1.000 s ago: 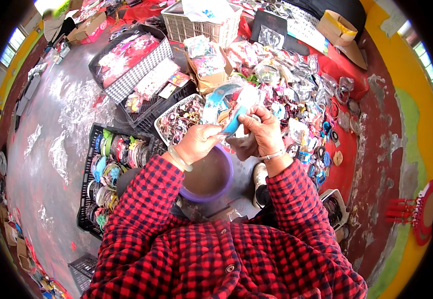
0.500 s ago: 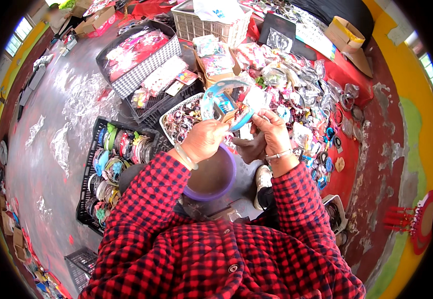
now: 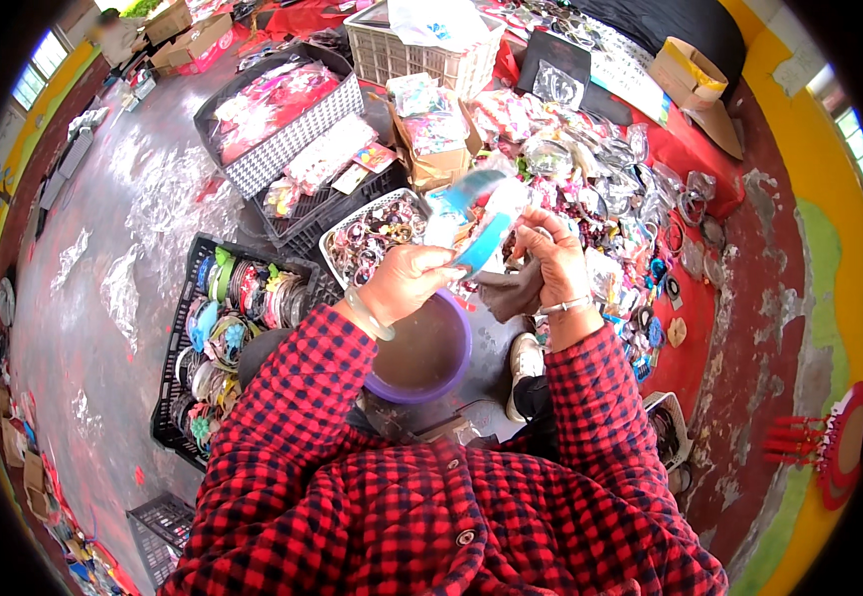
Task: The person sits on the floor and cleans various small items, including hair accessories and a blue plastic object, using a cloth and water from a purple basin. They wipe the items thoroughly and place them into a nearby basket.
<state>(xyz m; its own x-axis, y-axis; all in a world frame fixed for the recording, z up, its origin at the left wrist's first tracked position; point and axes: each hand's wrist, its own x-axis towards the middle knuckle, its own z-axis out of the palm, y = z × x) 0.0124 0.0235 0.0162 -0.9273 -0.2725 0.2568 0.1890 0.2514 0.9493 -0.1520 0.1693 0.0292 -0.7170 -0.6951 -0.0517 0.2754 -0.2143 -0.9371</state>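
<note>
Above the basin I hold up a shiny blue headband (image 3: 489,245), its curved band partly blurred. My left hand (image 3: 406,282) pinches one side of it between thumb and fingers. A grey-brown cloth (image 3: 513,292) hangs from my right hand (image 3: 556,262), which is closed on it with the fingertips close against the other side of the band. Below the hands stands a purple-rimmed basin (image 3: 469,350) with murky water in it. A white basket (image 3: 328,248) full of hair ties and bands sits just beyond my left hand.
To the left is a black crate (image 3: 165,397) of headbands in rows. Farther off stand a grey crate (image 3: 297,127) of packaged goods, a cardboard box (image 3: 441,167) and a beige crate (image 3: 421,62). A large pile of wrapped hair accessories (image 3: 600,189) spreads over red cloth at the right.
The blue headband has turned in my hands, its broad band now facing me. My right hand has shifted slightly right and down, and more of the cloth shows beneath it.
</note>
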